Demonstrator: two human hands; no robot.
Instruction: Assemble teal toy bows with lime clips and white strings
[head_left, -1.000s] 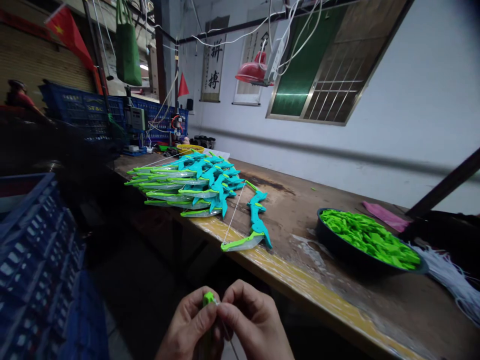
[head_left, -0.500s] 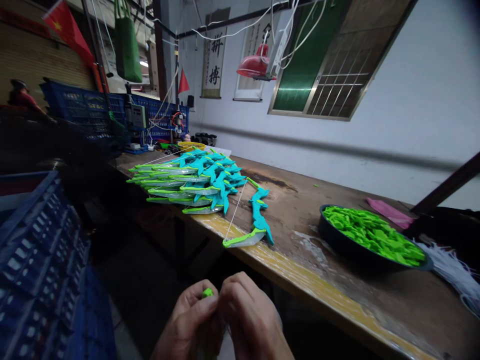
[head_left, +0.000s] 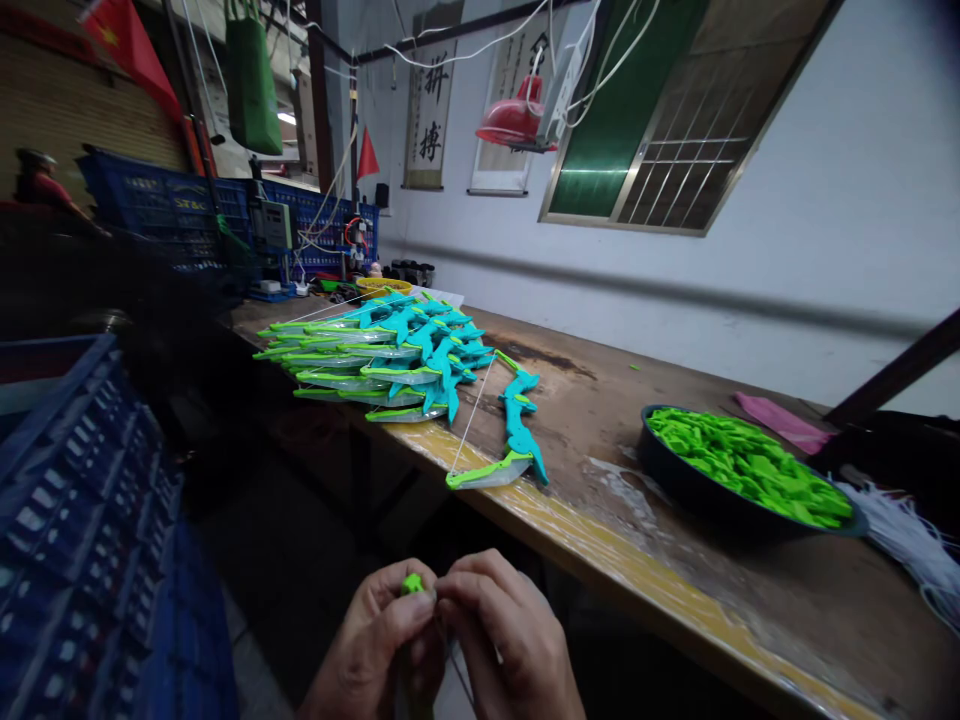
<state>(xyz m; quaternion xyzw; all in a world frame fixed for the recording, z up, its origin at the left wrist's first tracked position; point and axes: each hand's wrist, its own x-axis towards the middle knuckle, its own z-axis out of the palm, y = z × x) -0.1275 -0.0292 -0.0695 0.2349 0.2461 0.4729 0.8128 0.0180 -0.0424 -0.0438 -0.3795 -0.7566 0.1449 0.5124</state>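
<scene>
At six o'clock, the left hand (head_left: 371, 640) pinches a green piece (head_left: 412, 583), its lower part obscured. The right hand (head_left: 502, 630) curls just beside it at three o'clock; whether it pinches the thin cord (head_left: 459, 668) cannot be told.

Small workshop, worn workbench (head_left: 600, 420), piled toy bows (head_left: 420, 350), stacked blue crates (head_left: 90, 480)

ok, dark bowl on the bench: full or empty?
Full: the dark bowl is heaped with bright green pieces up to about its rim, hiding the bottom.
</scene>
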